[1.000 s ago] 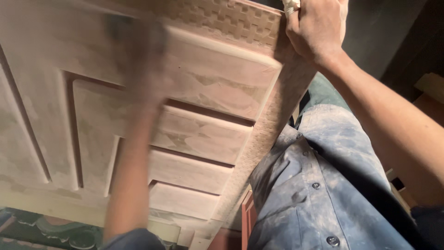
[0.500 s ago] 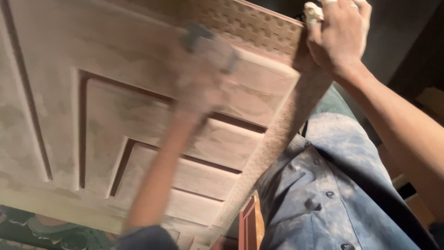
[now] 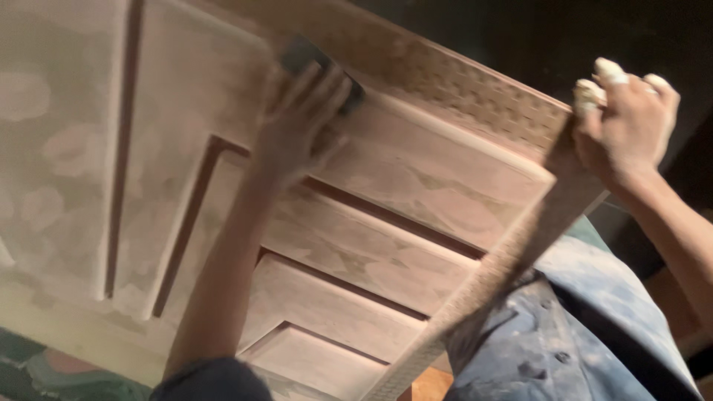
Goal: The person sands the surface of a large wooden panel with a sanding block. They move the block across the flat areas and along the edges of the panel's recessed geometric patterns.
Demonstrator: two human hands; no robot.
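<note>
Your carved wooden door panel (image 3: 386,223) fills most of the view, tilted, its stepped raised panels running from nine o'clock down toward five o'clock and its textured border strip (image 3: 475,96) along the upper edge from twelve to two o'clock. It is coated in pale dust. It looks heavy, stiff and broad, so judge it as something that will not flex but will swing hard if one corner slips; the dust probably makes the flat faces slick, so the edges and the grooves between the raised steps are the surer places to grip.

Near eleven o'clock your left hand (image 3: 301,126) lies flat on the face, fingers (image 3: 327,89) spread and pressed down on a dark sanding block (image 3: 312,59). The block is small and seems light; it is held by pressure from above more than by a pinch, and motion blur hides how far the thumb wraps it.

At two o'clock your right hand (image 3: 627,122) clamps the panel's upper right corner, fingers curled over the edge, tips wrapped in pale tape. That corner grip appears to steady the whole piece.

At five o'clock your dusty blue jeans (image 3: 564,334) sit just beside the panel's lower edge.
</note>
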